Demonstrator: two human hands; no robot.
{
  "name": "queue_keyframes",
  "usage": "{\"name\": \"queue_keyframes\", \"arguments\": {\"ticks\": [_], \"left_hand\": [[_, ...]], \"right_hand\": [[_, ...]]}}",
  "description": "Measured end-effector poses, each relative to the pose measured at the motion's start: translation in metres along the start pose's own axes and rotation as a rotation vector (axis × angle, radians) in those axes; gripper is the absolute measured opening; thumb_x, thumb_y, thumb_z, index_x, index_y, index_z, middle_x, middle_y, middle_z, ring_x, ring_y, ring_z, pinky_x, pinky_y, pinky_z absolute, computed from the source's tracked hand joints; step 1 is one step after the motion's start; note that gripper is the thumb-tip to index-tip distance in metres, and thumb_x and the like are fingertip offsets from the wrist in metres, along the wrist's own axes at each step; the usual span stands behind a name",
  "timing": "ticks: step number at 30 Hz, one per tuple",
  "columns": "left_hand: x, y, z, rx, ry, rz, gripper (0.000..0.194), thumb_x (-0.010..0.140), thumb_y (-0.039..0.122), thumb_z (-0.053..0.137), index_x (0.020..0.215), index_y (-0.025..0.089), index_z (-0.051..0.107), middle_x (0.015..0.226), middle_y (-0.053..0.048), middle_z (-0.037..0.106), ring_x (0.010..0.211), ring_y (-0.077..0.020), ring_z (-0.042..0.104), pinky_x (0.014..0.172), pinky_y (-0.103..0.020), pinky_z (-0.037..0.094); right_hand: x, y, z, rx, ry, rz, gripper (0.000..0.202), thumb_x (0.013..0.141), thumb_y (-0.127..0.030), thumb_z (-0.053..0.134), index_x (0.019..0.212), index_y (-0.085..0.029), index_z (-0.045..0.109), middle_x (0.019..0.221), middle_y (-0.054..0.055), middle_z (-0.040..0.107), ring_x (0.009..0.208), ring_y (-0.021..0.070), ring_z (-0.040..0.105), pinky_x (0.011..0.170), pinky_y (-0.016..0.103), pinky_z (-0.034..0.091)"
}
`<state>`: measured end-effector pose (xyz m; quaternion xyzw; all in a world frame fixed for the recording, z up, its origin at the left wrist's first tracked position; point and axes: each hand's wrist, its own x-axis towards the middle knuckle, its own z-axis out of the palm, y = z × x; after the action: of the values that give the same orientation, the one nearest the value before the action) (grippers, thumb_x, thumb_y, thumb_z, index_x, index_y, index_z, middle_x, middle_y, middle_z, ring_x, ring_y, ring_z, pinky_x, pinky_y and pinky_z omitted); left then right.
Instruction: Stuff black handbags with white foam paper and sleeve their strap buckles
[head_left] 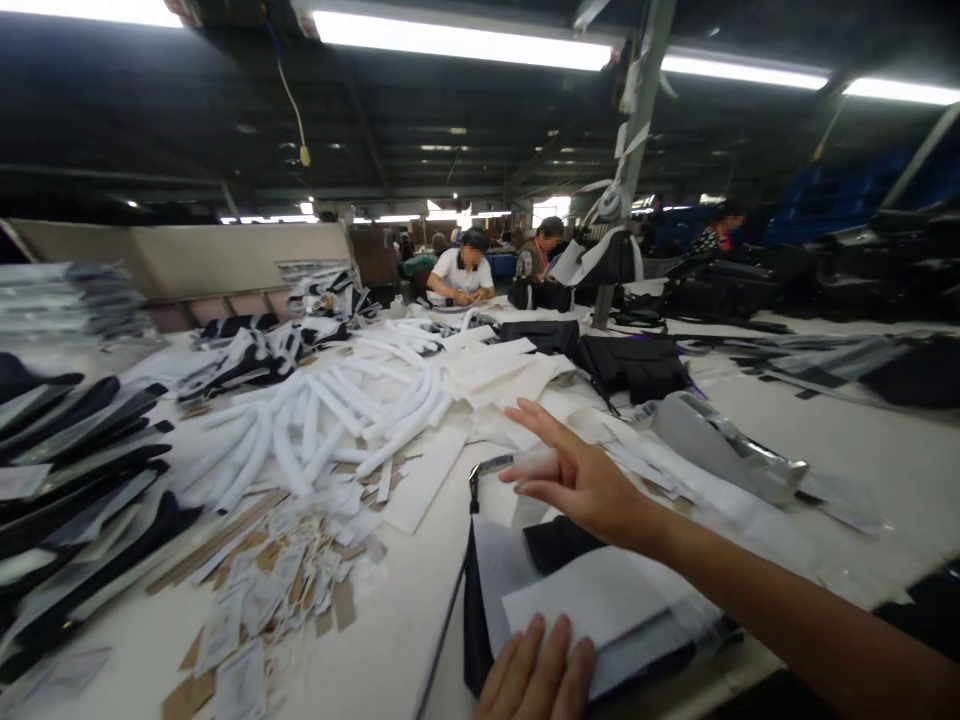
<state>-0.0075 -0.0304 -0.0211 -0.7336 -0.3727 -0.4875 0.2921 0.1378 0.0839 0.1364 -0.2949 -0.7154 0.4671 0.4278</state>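
Note:
My left hand (536, 675) lies flat at the bottom edge, its fingers resting on a white sheet (592, 600). Under that sheet is a black bag (477, 640) with pale lining or wrapping over much of it. Above the bag is my right hand (574, 480), open, thumb and fingers spread towards the left. A pale, whitish piece (534, 464) shows between its fingers; whether it touches them I cannot tell. Just left of the fingertips is a metal strap clip (475, 476), with a thin black strap (444, 640) running down the bag's left side.
White foam-like tubes (330, 410) and paper sheets (431, 480) cover the table's middle. Loose tags (262, 590) lie front left, beside stacked black pieces (75, 500). Finished-looking black bags (634, 365) sit behind. A metal post (637, 130) rises there. A person (461, 272) works across.

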Motion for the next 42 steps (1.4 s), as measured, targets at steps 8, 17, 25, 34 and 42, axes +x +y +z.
{"name": "queue_keyframes", "arguments": {"ticks": [8, 17, 25, 34, 42], "left_hand": [[0.01, -0.005, -0.024, -0.216, -0.168, -0.042, 0.032, 0.103, 0.018, 0.041, 0.101, 0.018, 0.073, 0.11, -0.001, 0.075, 0.117, -0.0157, 0.065, 0.111, -0.028, 0.043], [0.009, -0.003, -0.027, -0.185, -0.241, -0.016, 0.033, 0.103, 0.016, 0.039, 0.111, 0.018, 0.071, 0.12, -0.001, 0.072, 0.123, -0.0166, 0.061, 0.111, -0.029, 0.044], [0.007, 0.0, -0.026, -0.155, -0.263, -0.009, 0.031, 0.102, 0.015, 0.041, 0.106, 0.017, 0.071, 0.12, -0.004, 0.072, 0.119, -0.0176, 0.064, 0.104, -0.03, 0.051], [0.008, -0.002, -0.028, -0.158, -0.261, 0.01, 0.033, 0.102, 0.014, 0.04, 0.111, 0.02, 0.071, 0.12, -0.002, 0.072, 0.118, -0.0164, 0.064, 0.108, -0.029, 0.047], [0.009, -0.001, -0.024, -0.181, -0.203, -0.018, 0.034, 0.103, 0.016, 0.038, 0.101, 0.019, 0.072, 0.114, -0.002, 0.074, 0.117, -0.0152, 0.064, 0.11, -0.028, 0.044]], "right_hand": [[-0.105, -0.031, 0.009, -0.007, -0.565, 0.169, 0.054, 0.087, -0.027, 0.073, 0.138, -0.034, 0.059, 0.115, 0.004, 0.075, 0.1, 0.0215, 0.074, 0.092, 0.03, 0.057], [-0.064, 0.02, -0.019, -0.63, -0.301, 0.098, 0.047, 0.081, -0.046, 0.078, 0.121, -0.023, 0.073, 0.128, 0.011, 0.068, 0.122, 0.0271, 0.061, 0.108, 0.037, 0.043], [-0.058, 0.044, -0.009, -0.639, -0.506, 0.118, 0.046, 0.081, -0.048, 0.077, 0.12, -0.023, 0.074, 0.121, 0.009, 0.073, 0.114, 0.0276, 0.065, 0.103, 0.035, 0.043], [-0.055, 0.033, -0.016, -0.516, -0.428, 0.298, 0.037, 0.089, -0.033, 0.063, 0.124, -0.027, 0.072, 0.121, 0.005, 0.073, 0.111, 0.0236, 0.067, 0.099, 0.032, 0.047], [-0.054, 0.047, -0.004, -0.724, -0.378, 0.197, 0.017, 0.086, -0.028, 0.068, 0.096, -0.025, 0.081, 0.097, 0.003, 0.079, 0.093, 0.0205, 0.071, 0.085, 0.026, 0.05]]}}
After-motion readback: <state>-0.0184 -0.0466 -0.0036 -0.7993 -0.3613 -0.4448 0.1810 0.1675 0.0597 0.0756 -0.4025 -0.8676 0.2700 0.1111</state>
